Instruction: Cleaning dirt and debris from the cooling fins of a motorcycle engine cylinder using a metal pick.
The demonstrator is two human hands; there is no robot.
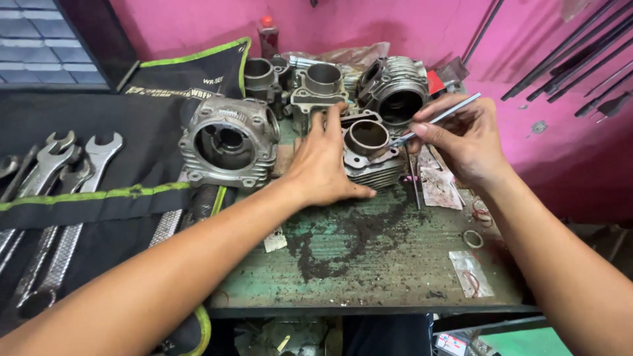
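Left hand: the person's left hand (324, 163) lies flat over the near-left side of a grey finned metal engine cylinder (369, 153), fingers spread across its top edge, thumb low on the fins; the grip is open and pressing, not wrapped round.
Right hand: the right hand (465, 137) pinches a thin straight silver metal rod (436, 118) between thumb and fingertips, closed on it like a pen; the rod's low tip sits at the right rim of the bore.
Cylinder: it stands on the worn green-painted counter (369, 257), bore upward, about mid-counter towards the far side.
Doing it well: judging from the pose, the work calls for the bracing hand to keep the cylinder from rocking while the rod tip moves lightly along the rim, so it does not scratch the bore wall.
Neighbours: a larger round grey engine casting (227, 142) lies just left of the left hand; two more open-bore cylinders (323, 82) and a dark finned head (395, 92) stand behind.
Packages: two small clear plastic bags holding thin reddish rings lie flat on the right of the counter, one at the near edge (469, 271), one beside the cylinder (438, 184); a loose ring (472, 238) lies between them.
Labels: a black tool roll with green trim (99, 198) on the left carries spanners (79, 165); pale lettering runs along its far flap.
Bottle: a red-capped bottle (268, 34) stands against the pink wall (395, 26).
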